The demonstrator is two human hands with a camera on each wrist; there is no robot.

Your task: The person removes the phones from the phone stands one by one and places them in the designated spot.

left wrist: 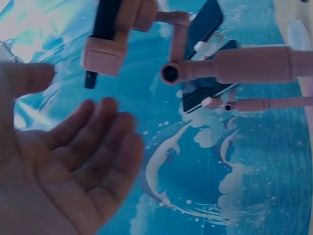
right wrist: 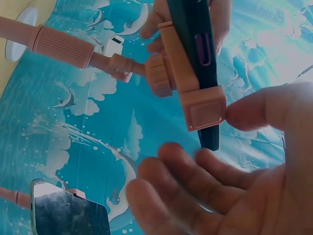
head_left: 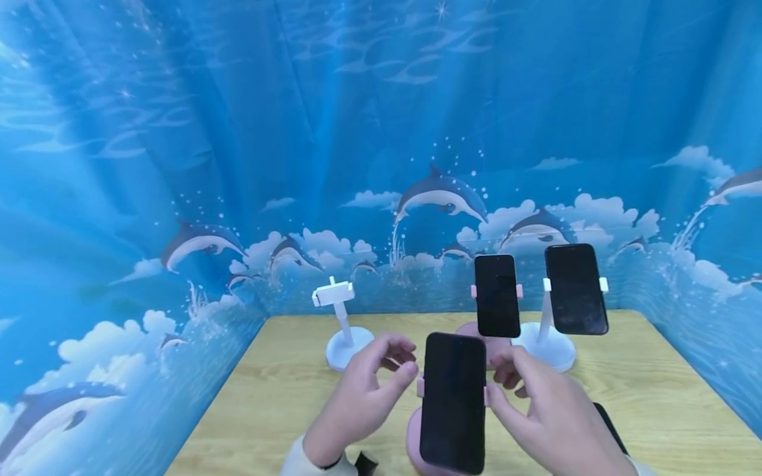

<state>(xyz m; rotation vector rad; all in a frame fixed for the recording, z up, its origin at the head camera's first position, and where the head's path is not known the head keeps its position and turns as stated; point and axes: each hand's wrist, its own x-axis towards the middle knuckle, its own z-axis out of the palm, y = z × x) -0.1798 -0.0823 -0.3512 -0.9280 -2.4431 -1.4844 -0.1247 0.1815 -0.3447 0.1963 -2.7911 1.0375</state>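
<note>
A black smartphone [head_left: 454, 403] sits upright in the clamp [right wrist: 205, 111] of a pink phone stand, whose round base [head_left: 414, 439] shows at the phone's lower left. My left hand [head_left: 372, 396] is beside the phone's left edge, its fingers loosely bent and apart from the clamp. On the other side, my right hand [head_left: 550, 413] has its thumb tip right at the clamp's side pad, with the other fingers relaxed behind. The stand's pink arm [left wrist: 254, 66] shows from behind in the left wrist view. Neither hand grips anything.
Behind stand a second pink stand holding a phone [head_left: 497, 295] and a white stand holding another phone [head_left: 576, 289]. An unloaded white stand [head_left: 342, 320] is at the back left. A dark phone-like edge [head_left: 610, 426] shows beside my right wrist. Dolphin-print curtains [head_left: 357, 132] enclose the wooden table [head_left: 250, 396].
</note>
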